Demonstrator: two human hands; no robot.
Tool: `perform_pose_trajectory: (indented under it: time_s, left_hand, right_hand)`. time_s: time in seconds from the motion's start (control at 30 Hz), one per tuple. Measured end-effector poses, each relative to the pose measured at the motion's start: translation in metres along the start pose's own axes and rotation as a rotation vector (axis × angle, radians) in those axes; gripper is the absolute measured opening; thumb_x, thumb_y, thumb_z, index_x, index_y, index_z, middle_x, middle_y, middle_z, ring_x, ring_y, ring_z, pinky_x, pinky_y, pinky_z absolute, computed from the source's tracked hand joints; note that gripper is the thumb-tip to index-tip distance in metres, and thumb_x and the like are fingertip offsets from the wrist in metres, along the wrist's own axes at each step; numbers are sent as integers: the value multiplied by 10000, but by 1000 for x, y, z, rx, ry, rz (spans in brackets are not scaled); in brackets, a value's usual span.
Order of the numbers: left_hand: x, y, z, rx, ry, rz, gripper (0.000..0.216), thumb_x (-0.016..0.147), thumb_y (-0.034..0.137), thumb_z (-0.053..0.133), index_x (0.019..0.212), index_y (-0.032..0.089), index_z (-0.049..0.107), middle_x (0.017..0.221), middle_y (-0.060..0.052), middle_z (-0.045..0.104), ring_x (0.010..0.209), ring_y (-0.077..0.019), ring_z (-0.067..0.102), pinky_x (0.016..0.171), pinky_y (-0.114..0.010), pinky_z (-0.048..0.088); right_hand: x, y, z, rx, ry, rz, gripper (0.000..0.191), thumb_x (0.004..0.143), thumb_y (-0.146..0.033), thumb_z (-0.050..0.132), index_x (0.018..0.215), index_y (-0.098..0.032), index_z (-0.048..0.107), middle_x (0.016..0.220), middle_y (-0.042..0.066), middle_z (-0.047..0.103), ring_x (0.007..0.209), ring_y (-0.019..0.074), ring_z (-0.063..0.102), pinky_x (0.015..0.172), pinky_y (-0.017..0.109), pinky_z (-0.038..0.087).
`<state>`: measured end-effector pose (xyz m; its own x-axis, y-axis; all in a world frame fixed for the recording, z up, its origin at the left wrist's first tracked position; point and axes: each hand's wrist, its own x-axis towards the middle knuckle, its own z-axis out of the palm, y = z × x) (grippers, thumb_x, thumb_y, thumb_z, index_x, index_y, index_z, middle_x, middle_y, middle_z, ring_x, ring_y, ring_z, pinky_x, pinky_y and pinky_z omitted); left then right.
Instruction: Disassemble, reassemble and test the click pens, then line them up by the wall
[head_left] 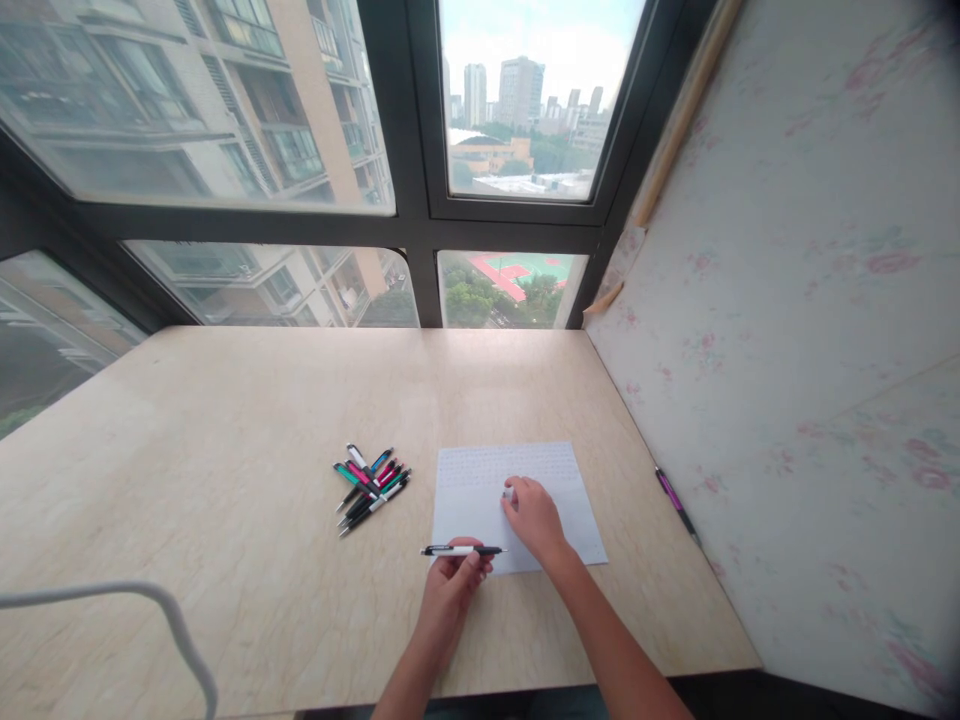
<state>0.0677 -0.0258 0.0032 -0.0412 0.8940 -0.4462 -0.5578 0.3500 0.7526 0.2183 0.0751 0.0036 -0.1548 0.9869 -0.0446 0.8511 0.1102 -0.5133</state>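
A white-and-black click pen [450,551] lies level in my left hand [461,570], pinched between thumb and fingers at the paper's lower left edge. Its tip points right. My right hand [534,512] is over the middle of a sheet of paper [465,510], fingers curled round a small whitish object [508,493] whose kind I cannot make out. Rows of handwriting fill the upper part of the sheet. Left of the paper lies a loose pile of click pens [373,490] in black, white, green, pink and blue.
A purple-and-black pen [675,503] lies along the foot of the flowered wall [787,400] at right. A thick grey cable [161,600] arches over the table's [262,400] lower left. Dark-framed windows [420,232] border the far edge.
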Motion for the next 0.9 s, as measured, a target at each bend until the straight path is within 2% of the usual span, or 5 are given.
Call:
perform_pose_trajectory:
  time_s: [0.13, 0.33, 0.57, 0.73, 0.9]
  left_hand:
    - [0, 0, 0, -8, -18, 2, 286, 694, 329, 776, 902, 158, 680, 789, -74, 720, 727, -163, 618, 709, -263, 450]
    - [4, -5, -4, -8, -19, 21, 299, 693, 327, 776, 909, 149, 672, 777, -76, 715, 707, -161, 614, 683, -265, 450]
    - [4, -7, -6, -10, -22, 32, 292, 701, 329, 769, 911, 149, 675, 792, -77, 717, 717, -164, 618, 684, -265, 452]
    - [3, -5, -4, -14, -14, 23, 295, 688, 326, 779, 904, 152, 678, 789, -73, 717, 717, -163, 621, 689, -263, 454]
    - [3, -5, -4, -28, -18, 16, 293, 691, 321, 779, 909, 157, 674, 782, -68, 718, 712, -156, 621, 690, -259, 453]
  right_hand:
    - [-1, -1, 1, 40, -8, 11, 200, 828, -192, 586, 1023, -224, 623, 873, 30, 657, 844, 189, 590, 737, 249, 393]
    - [4, -3, 0, 12, 22, -1, 127, 861, -164, 529, 885, -219, 641, 897, 27, 658, 866, 171, 587, 714, 238, 386]
    - [8, -3, 1, -18, 6, 6, 121, 851, -166, 537, 887, -213, 643, 916, 34, 654, 902, 178, 581, 734, 243, 384]
    - [6, -2, -3, -17, -27, 31, 176, 823, -175, 580, 985, -205, 641, 946, 41, 652, 899, 183, 583, 755, 248, 395]
    - [-11, 5, -12, -103, -5, 19, 353, 835, -302, 607, 1179, -225, 589, 973, 55, 629, 923, 216, 572, 721, 274, 413]
